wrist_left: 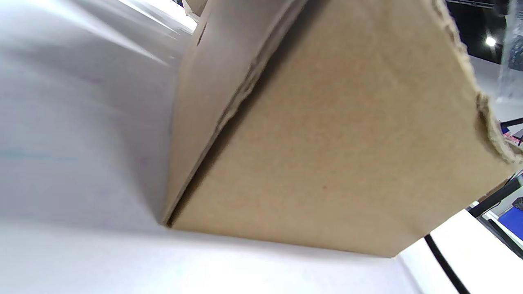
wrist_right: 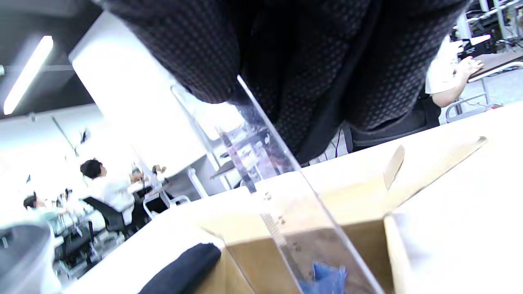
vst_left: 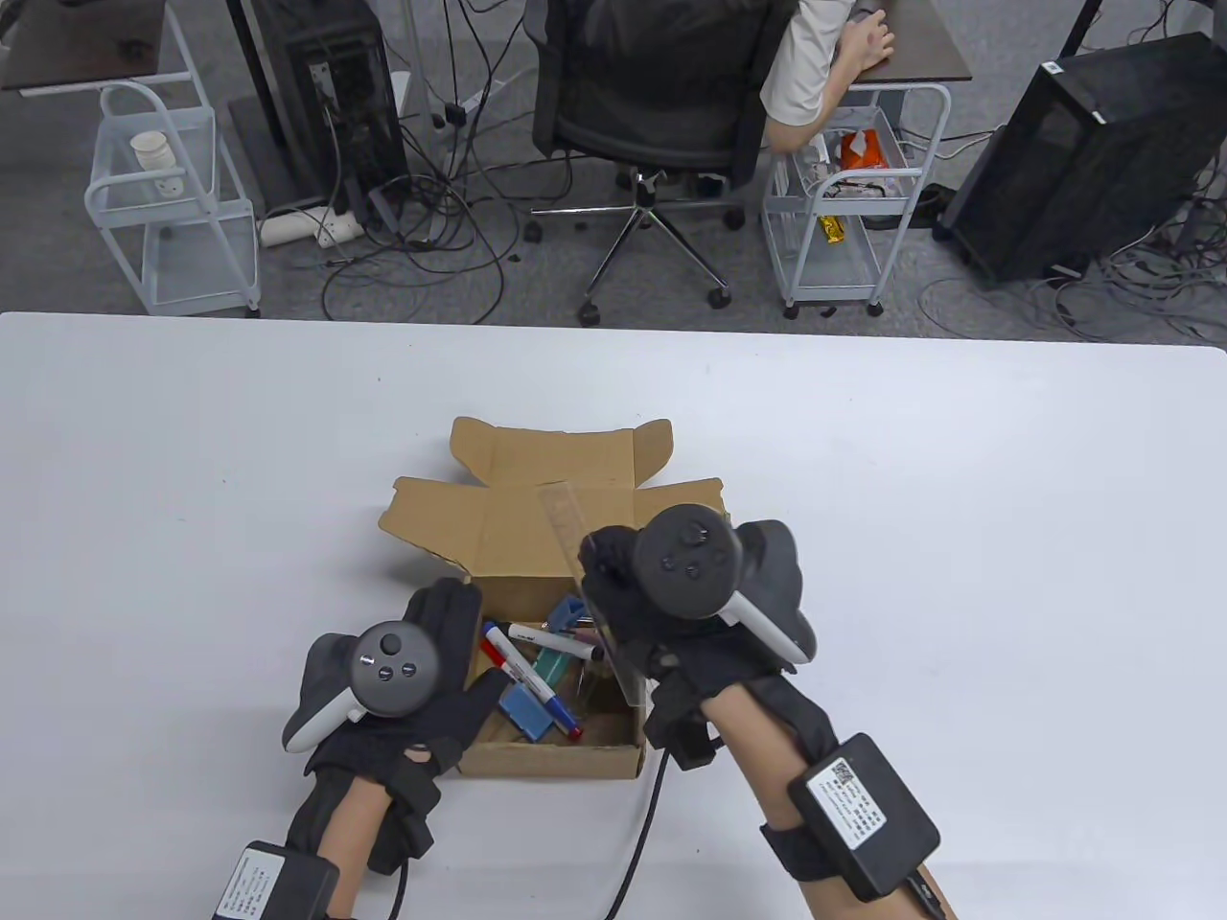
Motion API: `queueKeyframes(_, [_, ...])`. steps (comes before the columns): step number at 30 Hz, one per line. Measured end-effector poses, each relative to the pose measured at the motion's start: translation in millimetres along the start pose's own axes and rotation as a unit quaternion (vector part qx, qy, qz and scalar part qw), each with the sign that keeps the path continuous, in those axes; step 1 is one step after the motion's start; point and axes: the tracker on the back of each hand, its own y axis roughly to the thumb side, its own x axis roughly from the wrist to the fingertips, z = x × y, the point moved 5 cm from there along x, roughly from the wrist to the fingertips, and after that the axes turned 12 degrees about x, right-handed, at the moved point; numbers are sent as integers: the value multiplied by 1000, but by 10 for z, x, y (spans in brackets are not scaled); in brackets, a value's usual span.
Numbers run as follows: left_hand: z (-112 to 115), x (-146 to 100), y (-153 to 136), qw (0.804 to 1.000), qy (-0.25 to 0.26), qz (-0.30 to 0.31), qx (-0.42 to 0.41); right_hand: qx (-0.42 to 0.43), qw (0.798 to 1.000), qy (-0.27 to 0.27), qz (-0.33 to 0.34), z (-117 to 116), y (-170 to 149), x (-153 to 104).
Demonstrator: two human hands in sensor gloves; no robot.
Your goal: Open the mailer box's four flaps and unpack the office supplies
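A brown mailer box (vst_left: pixel 566 747) stands open on the white table (vst_left: pixel 959 479), its flaps (vst_left: pixel 498 517) spread at the back. Inside lie markers (vst_left: pixel 522 661), a blue eraser (vst_left: pixel 525 711) and a teal item. My right hand (vst_left: pixel 613 585) grips a clear plastic ruler (vst_left: pixel 567 522) and holds it tilted above the box's right side; the ruler (wrist_right: pixel 286 212) runs down from my gloved fingers (wrist_right: pixel 310 73) in the right wrist view. My left hand (vst_left: pixel 451 632) rests on the box's left wall (wrist_left: pixel 327 143), fingers over the rim.
An office chair (vst_left: pixel 652 134) with a seated person, wire carts (vst_left: pixel 173 201) and computer towers (vst_left: pixel 1083 153) stand on the floor beyond the table's far edge. Cables (vst_left: pixel 652 824) trail from my wrists to the near edge.
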Motion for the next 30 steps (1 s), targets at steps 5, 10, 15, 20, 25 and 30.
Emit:
queueKeyframes(5, [2,2,1,1000,0,1,-3,-38,995,-87,2,488,-175,-166])
queueKeyframes(10, [3,5,6,1000,-1,2,-2,-139,975,-172,4,810,-457,-348])
queueKeyframes(15, [4,6,5,1000,-1,2,-3,-292,927,-236,10,858,-861,-465])
queueKeyframes(20, [5,7,5,1000,-1,3,-6,-402,890,-216,-8,675,-1363,-443])
queueKeyframes(25, [7,6,5,1000,0,3,-7,-468,865,-179,-40,443,-1842,-379])
queueKeyframes(30, [8,7,4,1000,1,3,-8,-527,838,-130,-58,161,-2214,-293])
